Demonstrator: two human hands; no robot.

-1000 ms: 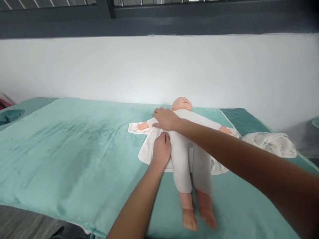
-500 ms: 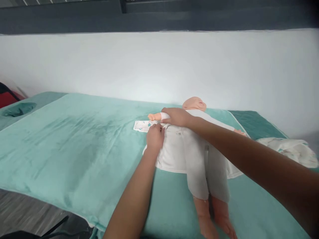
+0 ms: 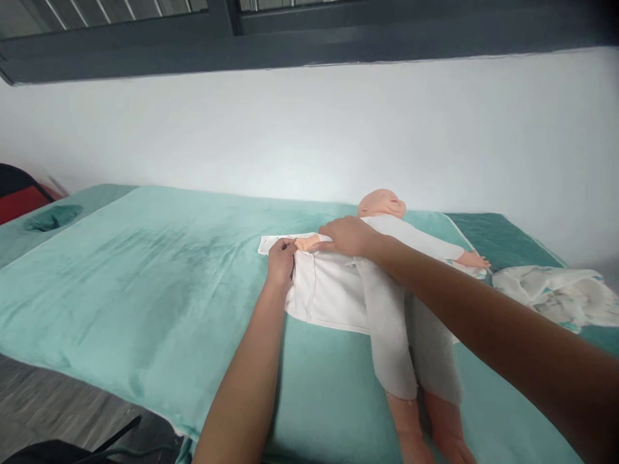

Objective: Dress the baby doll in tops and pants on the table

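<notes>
A baby doll point(image 3: 387, 361) with a white cloth body lies on its back, head toward the wall. Spread open beneath it is a white baby shirt point(image 3: 333, 303). My right hand point(image 3: 349, 237) is closed round the doll's arm on the left side, just above the small plastic hand point(image 3: 307, 242). Beside that plastic hand, my left hand point(image 3: 281, 261) pinches the shirt's cloth near the sleeve point(image 3: 267, 243). The doll's other arm point(image 3: 471, 258) stretches out to the right. My right hand and forearm hide part of its torso.
A teal padded bed point(image 3: 159, 303) stands against a white wall point(image 3: 290, 129). Crumpled white printed cloth point(image 3: 556, 293) lies at the right. A red and black item point(image 3: 22, 193) is at the far left, near a hole point(image 3: 53, 218) in the bed cover.
My left hand has moved slightly left along the shirt, up to the doll's hand. The doll's arm has come down toward the sleeve, with my right hand still on it.
</notes>
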